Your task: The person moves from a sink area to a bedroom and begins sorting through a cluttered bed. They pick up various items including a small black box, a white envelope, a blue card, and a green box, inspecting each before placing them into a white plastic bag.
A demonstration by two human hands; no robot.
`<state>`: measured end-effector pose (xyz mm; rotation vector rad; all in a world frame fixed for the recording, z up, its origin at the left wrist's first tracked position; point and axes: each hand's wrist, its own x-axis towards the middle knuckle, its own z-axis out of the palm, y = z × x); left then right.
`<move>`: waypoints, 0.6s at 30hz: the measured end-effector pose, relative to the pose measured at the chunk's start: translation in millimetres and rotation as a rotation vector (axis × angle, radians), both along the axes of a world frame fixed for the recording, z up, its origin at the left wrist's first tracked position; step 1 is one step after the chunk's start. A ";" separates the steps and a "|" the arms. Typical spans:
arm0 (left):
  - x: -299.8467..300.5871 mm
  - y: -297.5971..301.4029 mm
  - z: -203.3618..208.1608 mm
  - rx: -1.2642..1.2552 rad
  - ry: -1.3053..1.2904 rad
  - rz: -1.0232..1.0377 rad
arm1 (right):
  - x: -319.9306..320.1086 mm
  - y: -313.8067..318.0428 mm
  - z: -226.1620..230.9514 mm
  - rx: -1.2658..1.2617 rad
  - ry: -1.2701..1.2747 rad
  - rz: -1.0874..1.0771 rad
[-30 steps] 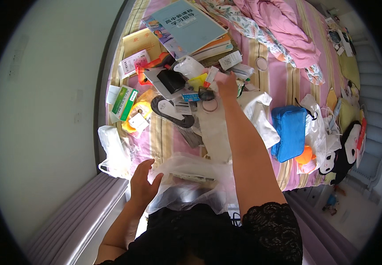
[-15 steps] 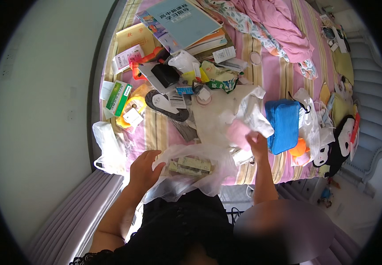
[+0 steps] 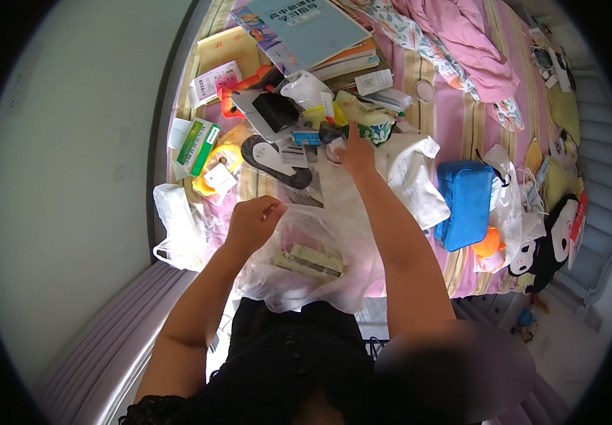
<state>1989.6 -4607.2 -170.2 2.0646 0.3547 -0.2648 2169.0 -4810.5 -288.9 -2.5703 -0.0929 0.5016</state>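
Observation:
My left hand (image 3: 255, 225) is closed in a pinch at the rim of a thin clear plastic bag (image 3: 359, 265). Inside that bag lies a pale yellowish box (image 3: 313, 260). Farther off, my right hand (image 3: 358, 152) reaches into the pile, index finger stretched out and thumb apart. Its fingers are beside a small round item (image 3: 335, 148) and a green and white packet (image 3: 373, 129); whether they touch is unclear. Under the right forearm spreads a white cloth-like sheet (image 3: 411, 173). Left of the hand are packaged black shoe liners (image 3: 267, 154) and a blue blister-like packet (image 3: 306, 138).
Books (image 3: 306, 35) are stacked at the far side of the striped bed. A black wallet-like item (image 3: 275, 112) and a green box (image 3: 197, 146) lie to the left. A white bag (image 3: 178, 223) sits near the left edge, a blue zip case (image 3: 464, 204) on the right.
My right hand has moved far and left, from beside the blue case into the pile. The pink piece it held is out of sight. My left hand has risen slightly and its fingers have closed.

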 end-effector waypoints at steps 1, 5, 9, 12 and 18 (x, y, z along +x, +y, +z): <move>1.9 0.6 2.8 0.004 0.028 -0.011 | -4.9 -4.1 2.1 0.049 0.012 -0.023; -5.8 9.7 -2.2 -0.036 0.071 -0.003 | -41.0 -67.6 42.0 0.260 0.096 0.073; -17.4 23.2 -14.6 -0.099 0.160 -0.005 | -77.9 -146.5 46.5 -0.113 0.607 0.562; -15.8 23.0 -14.2 -0.110 0.161 -0.049 | -66.1 -132.9 21.5 -0.160 0.180 0.449; -8.9 12.9 -23.3 -0.202 0.132 0.003 | 4.8 3.4 -27.1 0.116 -0.314 0.099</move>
